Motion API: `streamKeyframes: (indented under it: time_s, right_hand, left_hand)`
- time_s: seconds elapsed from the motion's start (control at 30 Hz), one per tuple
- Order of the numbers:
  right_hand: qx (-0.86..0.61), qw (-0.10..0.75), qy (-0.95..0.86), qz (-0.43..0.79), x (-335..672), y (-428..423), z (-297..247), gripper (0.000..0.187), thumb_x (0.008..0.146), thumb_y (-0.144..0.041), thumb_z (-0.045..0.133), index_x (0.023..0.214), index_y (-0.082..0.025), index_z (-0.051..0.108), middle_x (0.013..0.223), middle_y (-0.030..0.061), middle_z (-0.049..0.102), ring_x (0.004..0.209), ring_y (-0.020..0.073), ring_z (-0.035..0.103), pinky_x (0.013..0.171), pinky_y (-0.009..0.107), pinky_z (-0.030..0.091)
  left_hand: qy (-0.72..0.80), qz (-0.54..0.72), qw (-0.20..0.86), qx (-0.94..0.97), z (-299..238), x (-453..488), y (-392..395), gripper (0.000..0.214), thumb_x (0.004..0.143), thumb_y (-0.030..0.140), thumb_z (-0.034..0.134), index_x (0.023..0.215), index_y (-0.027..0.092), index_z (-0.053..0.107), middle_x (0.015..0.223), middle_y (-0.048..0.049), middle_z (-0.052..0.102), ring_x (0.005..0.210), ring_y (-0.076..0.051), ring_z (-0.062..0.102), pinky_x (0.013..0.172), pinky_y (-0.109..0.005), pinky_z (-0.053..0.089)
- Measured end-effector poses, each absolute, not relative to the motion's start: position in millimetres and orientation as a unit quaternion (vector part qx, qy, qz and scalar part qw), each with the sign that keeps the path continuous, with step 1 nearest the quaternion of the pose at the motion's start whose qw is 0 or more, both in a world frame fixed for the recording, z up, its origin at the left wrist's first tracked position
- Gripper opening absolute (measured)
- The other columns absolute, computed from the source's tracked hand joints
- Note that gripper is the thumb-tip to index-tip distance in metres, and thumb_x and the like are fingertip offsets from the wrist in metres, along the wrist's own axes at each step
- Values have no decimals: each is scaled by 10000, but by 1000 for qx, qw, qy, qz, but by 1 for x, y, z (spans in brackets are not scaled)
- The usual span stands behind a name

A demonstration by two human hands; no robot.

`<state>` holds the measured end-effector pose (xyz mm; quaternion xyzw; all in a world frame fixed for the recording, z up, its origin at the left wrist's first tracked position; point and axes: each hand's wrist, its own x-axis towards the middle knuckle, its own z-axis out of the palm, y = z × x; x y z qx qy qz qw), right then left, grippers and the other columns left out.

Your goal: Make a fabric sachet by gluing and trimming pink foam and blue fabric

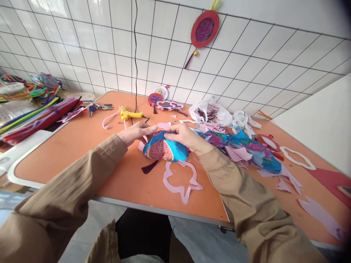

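A piece of shiny blue brocade fabric (175,149) with a gold and purple pattern is held just above the orange table. My left hand (137,132) grips its upper left edge, fingers partly hidden behind it. On the upper right, my right hand (185,136) presses its thumb on the front of the cloth, the other fingers out of sight behind. A dark purple tassel (149,167) pokes out below the fabric. Close by lies a pink cut-out outline (183,186) with a wavy, pointed shape. Bits of pink material (164,125) show beyond my fingers.
A yellow glue gun (131,114) lies behind my left hand, near keys (94,108). Fabric scraps (246,148) and a plastic bag (211,112) spread to the right. Pipe cleaners (46,118) are piled at left. A round tasselled ornament (205,28) hangs on the tiled wall.
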<state>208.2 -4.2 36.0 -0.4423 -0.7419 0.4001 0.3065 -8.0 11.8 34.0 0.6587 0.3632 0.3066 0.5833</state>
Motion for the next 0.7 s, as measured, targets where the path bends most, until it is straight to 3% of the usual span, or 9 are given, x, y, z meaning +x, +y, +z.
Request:
streamKeyframes:
  time_s: [0.07, 0.17, 0.37, 0.53, 0.7]
  right_hand:
    - [-441, 306, -741, 403, 208, -3, 35, 275, 739, -412, 687, 659, -152, 646, 702, 20, 642, 789, 191, 614, 676, 274, 443]
    - [-430, 311, -737, 418, 208, -3, 35, 301, 734, -413, 687, 599, -161, 594, 637, 4, 600, 771, 186, 605, 659, 265, 430]
    - [-436, 332, -700, 457, 207, -4, 37, 261, 687, -399, 702, 705, -142, 659, 669, 0, 625, 631, 137, 552, 579, 253, 413]
    - [-431, 376, -671, 472, 208, -5, 40, 265, 691, -380, 692, 812, -145, 702, 743, 14, 680, 654, 145, 586, 599, 256, 445]
    - [-398, 340, -716, 463, 210, -6, 45, 219, 695, -352, 703, 787, -154, 690, 775, 16, 685, 695, 157, 602, 607, 257, 459]
  left_hand:
    - [361, 291, 590, 661, 34, -8, 12, 405, 623, 509, 797, 617, 116, 701, 589, -59, 641, 552, -140, 585, 524, -240, 484]
    - [374, 291, 585, 658, 33, -6, 11, 311, 587, 392, 845, 609, 118, 700, 515, -23, 604, 475, -108, 536, 463, -212, 443]
    - [371, 310, 589, 648, 32, -8, 11, 391, 646, 501, 783, 587, 131, 669, 471, -17, 568, 396, -93, 486, 366, -194, 371]
    - [372, 287, 580, 665, 32, -10, 13, 266, 533, 333, 856, 622, 128, 712, 504, -7, 607, 458, -112, 529, 438, -214, 427]
    - [379, 313, 566, 662, 33, -9, 12, 180, 557, 257, 815, 551, 134, 684, 482, 7, 587, 456, -90, 494, 438, -198, 382]
